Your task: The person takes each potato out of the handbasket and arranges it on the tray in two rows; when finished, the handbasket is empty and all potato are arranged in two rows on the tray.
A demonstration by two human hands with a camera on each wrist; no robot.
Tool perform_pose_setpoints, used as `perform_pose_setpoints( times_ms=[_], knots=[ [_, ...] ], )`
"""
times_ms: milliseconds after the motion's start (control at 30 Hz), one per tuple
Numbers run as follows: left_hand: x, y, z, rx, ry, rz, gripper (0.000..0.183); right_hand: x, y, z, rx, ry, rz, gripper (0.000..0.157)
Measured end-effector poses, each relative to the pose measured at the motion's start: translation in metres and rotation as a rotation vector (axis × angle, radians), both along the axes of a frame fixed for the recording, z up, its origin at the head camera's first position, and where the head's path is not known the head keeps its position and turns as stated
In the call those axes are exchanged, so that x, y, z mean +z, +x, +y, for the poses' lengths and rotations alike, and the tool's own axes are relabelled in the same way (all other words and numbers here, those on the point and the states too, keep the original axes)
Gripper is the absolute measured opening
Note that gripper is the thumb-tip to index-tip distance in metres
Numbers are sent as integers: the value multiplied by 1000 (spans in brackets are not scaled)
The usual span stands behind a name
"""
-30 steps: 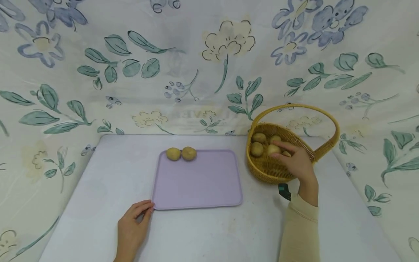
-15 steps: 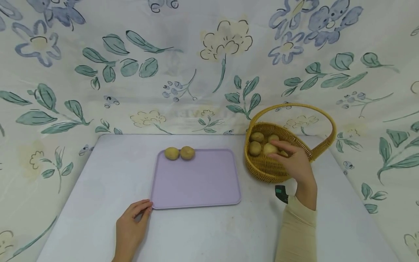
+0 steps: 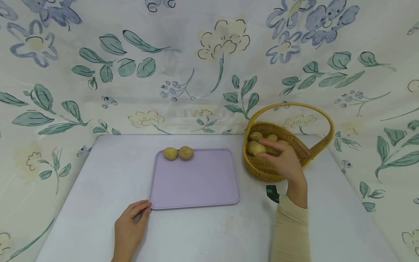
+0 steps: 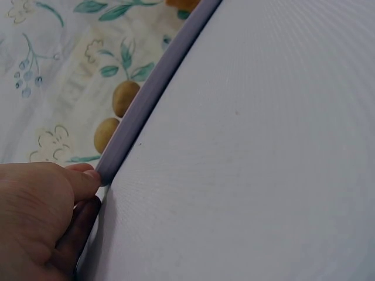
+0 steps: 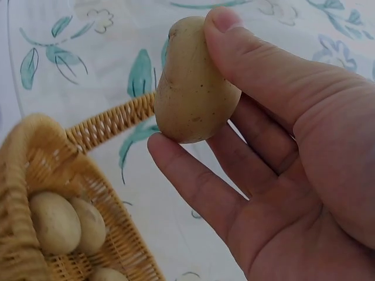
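My right hand [image 3: 284, 160] holds a potato [image 5: 195, 82] between thumb and fingertips, over the left part of the wicker basket [image 3: 268, 176]. In the right wrist view the potato shows above the basket's contents, with the basket [image 5: 88, 158] at the lower left. More potatoes [image 5: 55, 222] lie inside it. At the near left corner of the lilac tray [image 3: 196, 185], my left hand [image 3: 131, 223] pinches the rim; the left wrist view shows its fingertips on the tray edge [image 4: 146, 105]. Two potatoes [image 3: 186, 153] sit side by side at the tray's far left corner.
The basket's tall arched handle [image 3: 294, 104] rises over its right side. A white table [image 3: 203, 233] carries the tray and basket, and floral cloth [image 3: 183, 54] hangs behind it. A dark wrist device [image 3: 272, 193] sits by the right sleeve.
My right hand, gripping the potato, has shifted left across the basket from over its middle. The left hand stays at the tray corner, and the head view has drifted slightly.
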State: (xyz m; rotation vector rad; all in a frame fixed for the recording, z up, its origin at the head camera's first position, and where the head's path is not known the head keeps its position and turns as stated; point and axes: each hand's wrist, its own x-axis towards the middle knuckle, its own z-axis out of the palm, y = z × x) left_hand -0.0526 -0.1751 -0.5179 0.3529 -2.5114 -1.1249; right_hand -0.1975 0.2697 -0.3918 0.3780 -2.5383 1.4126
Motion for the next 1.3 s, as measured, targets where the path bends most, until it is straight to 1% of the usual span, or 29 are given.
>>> perform_pose_setpoints(
  times_ms=[167,267,333,400,500,633,767,967,1133,1300],
  knots=[
    [0,0,0,-4,2,2,17,3,-1,-11,25,6,-23,46],
    [0,0,0,-7,2,6,18,4,0,-17,-11,25,-71,47],
    [0,0,0,-6,5,1,18,4,0,-21,-6,0,-103,47],
    [1,0,0,-6,7,-8,17,3,0,-25,13,-26,-118,48],
    [1,0,0,-6,10,-16,17,1,-1,-30,79,-101,-124,47],
    [3,1,0,-17,4,7,18,0,-2,-35,117,-147,-123,47],
    [3,0,0,-23,4,23,18,0,-3,-42,137,-167,-141,46],
    [1,-1,1,-19,18,24,18,1,-3,-57,134,-150,-165,44],
    [2,-1,2,-10,16,7,17,-1,-5,-69,171,-141,-143,45],
    [3,0,1,-6,10,-8,17,-4,-8,-81,235,-187,-132,45]
  ],
)
